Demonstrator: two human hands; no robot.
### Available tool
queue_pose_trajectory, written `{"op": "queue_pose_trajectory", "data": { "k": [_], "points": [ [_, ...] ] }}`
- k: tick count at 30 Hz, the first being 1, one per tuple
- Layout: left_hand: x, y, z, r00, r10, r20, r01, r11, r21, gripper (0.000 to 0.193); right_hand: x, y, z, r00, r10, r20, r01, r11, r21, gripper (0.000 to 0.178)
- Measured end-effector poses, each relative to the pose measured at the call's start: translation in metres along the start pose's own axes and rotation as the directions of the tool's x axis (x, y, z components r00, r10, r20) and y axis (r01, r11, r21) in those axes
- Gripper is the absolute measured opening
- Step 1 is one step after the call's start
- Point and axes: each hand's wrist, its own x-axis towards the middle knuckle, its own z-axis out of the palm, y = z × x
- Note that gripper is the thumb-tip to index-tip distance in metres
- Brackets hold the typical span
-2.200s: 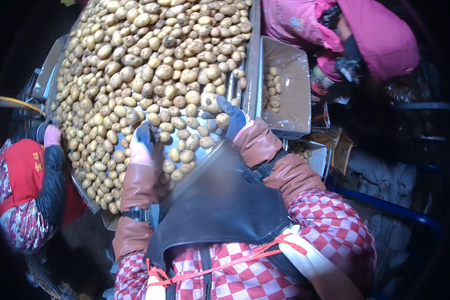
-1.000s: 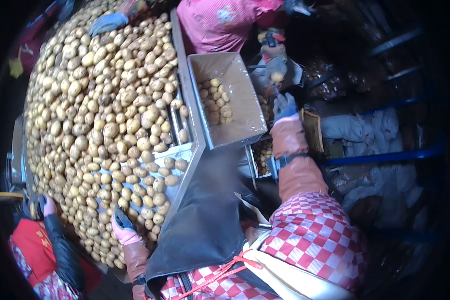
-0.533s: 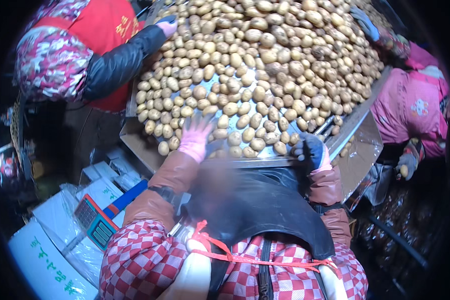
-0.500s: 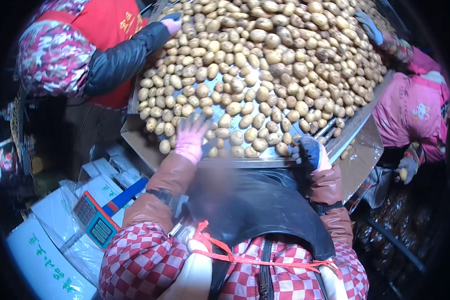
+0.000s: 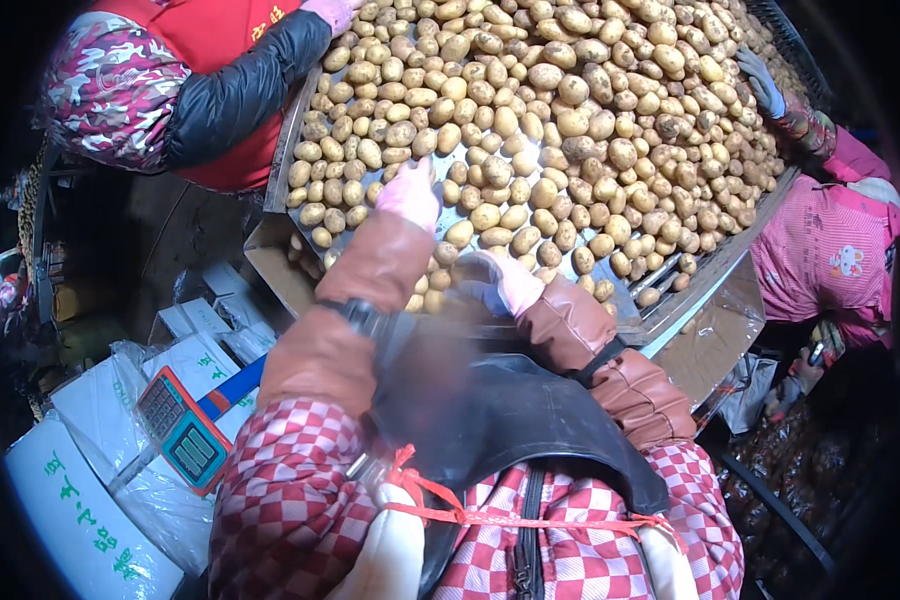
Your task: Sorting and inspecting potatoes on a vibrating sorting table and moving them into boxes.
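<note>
Viewed from my remote post, a worker in a black apron (image 5: 530, 425) and checkered jacket (image 5: 300, 490) stands at the near edge of a metal worktop (image 5: 622, 298) covered with potatoes (image 5: 485, 216). I judge the hand work to be only partway along: bare metal shows in patches close by, while a deep heap is left beyond, and I cannot make out how much has gone into the cardboard box (image 5: 705, 345) below the right edge. The right grip (image 5: 505, 283) is low over the near edge, potatoes just beyond it and to its left; its dark fingers blur, so I cannot tell whether they are closed on anything. The left grip (image 5: 413, 195) reaches farther in, loose potatoes close on either side, its fingertips too obscured for me to say if it holds one. Farther out, a co-worker in red (image 5: 232, 150) leans in at left, and at right one in pink (image 5: 815, 250) rests a gloved hand (image 5: 760, 85) by the heap.
</note>
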Motion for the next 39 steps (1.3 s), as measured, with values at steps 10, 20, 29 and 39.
{"op": "queue_pose_trajectory", "data": {
  "k": [10,20,29,39],
  "points": [
    [0.004,0.004,0.04,0.905,0.422,-0.057,-0.334,0.619,-0.711,0.024,-0.023,-0.06,-0.073,0.935,0.307,0.178,-0.269,0.287,0.919,0.055],
    [0.032,-0.001,0.033,0.889,0.448,-0.094,-0.448,0.894,0.026,0.043,-0.041,-0.073,-0.083,0.869,0.467,-0.164,-0.149,0.563,0.813,0.036],
    [-0.05,-0.016,0.048,0.959,0.226,-0.17,-0.168,0.939,0.301,0.052,-0.046,-0.036,-0.082,0.926,0.299,-0.231,-0.141,0.84,0.524,0.038],
    [-0.061,-0.107,0.015,0.958,0.157,-0.241,-0.113,0.976,0.188,0.022,-0.038,-0.043,-0.141,0.783,-0.211,-0.585,-0.131,0.864,-0.487,0.055]
  ]
}}
